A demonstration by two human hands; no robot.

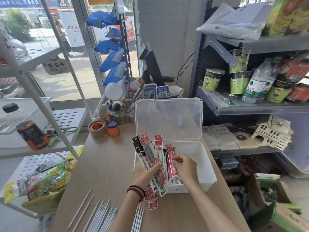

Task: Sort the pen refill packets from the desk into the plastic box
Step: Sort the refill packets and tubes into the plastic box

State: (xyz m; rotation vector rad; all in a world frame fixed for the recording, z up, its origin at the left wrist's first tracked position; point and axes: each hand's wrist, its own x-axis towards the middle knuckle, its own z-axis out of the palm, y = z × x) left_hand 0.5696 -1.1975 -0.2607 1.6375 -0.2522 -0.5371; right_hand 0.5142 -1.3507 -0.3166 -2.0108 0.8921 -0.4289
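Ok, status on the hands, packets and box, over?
Left grip holds a fan of packets at the left rim of the box. Right grip pinches red packets standing inside the box. Lid up, nothing blocking; loose refills lie on the desk.

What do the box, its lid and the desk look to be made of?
Box: white, slightly translucent plastic, matte walls. Lid: clear plastic, faintly hazy, plainly see-through. Desk: pale wood grain, smooth and matte, probably laminate rather than solid wood.

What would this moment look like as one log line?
left hand: grips fanned refill packets | right hand: pinches red packet at plastic box | lid: open | loose refills on desk
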